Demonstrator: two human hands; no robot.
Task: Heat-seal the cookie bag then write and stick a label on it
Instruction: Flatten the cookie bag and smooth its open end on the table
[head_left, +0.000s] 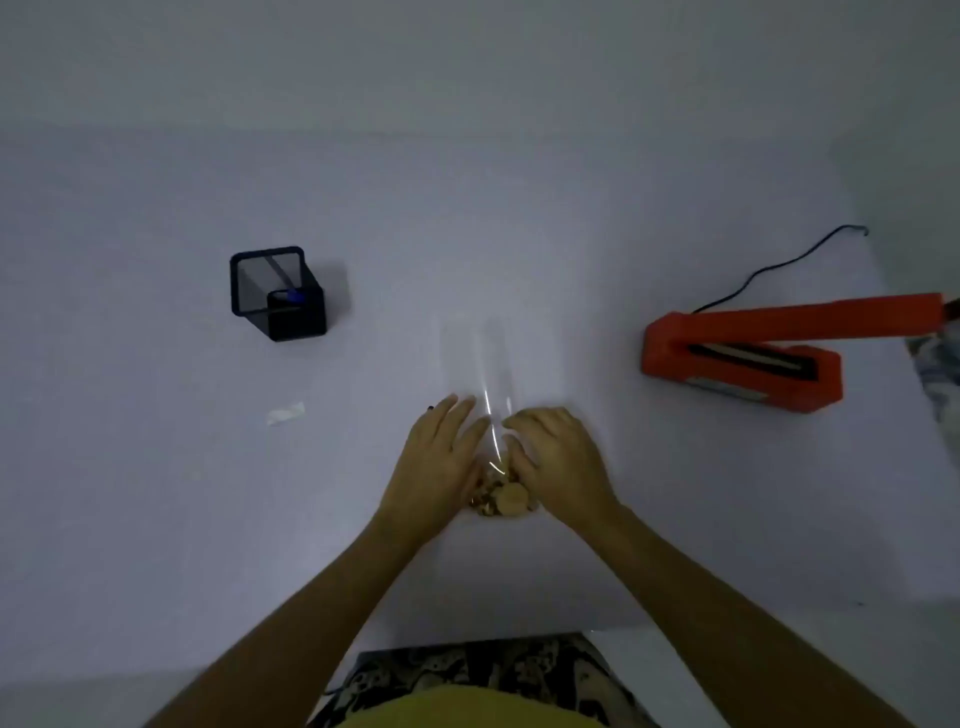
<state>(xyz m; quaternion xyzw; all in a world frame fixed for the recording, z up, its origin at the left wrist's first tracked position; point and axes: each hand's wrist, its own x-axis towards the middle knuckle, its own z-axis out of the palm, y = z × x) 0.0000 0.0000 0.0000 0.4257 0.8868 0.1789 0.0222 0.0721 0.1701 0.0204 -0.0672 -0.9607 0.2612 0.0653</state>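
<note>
On the white tabletop (156, 519), near its front edge: a clear plastic cookie bag (498, 374) lying flat, the round tan cookies (501, 501) bunched at the near end, the empty open neck stretching away toward the far side; left hand (441, 462) and right hand (558, 460) pressed on either side of the bag just above the cookies. Left fingers (457, 410) held straight and close together, laid against the film; right fingers (530, 421) curled down onto it; whether either hand pinches the plastic or merely rests on it, cannot tell (the film is nearly invisible here). Judged as the preparing step before sealing: settling the cookies down, flattening the neck, pushing air out. Well to the right, an orange impulse heat sealer (737, 358) with its arm raised and a black cord (769, 270) trailing off behind; sealing not yet done. Next move likely calls for a firm grip on the neck, a lift across to the right, the smooth film laid between the sealer's bars clear of the cookies. To the left, a small white paper label (285, 414) lying loose; farther back, a black mesh pen holder (278, 293) with a blue-capped pen (293, 297) inside, both untouched.
</note>
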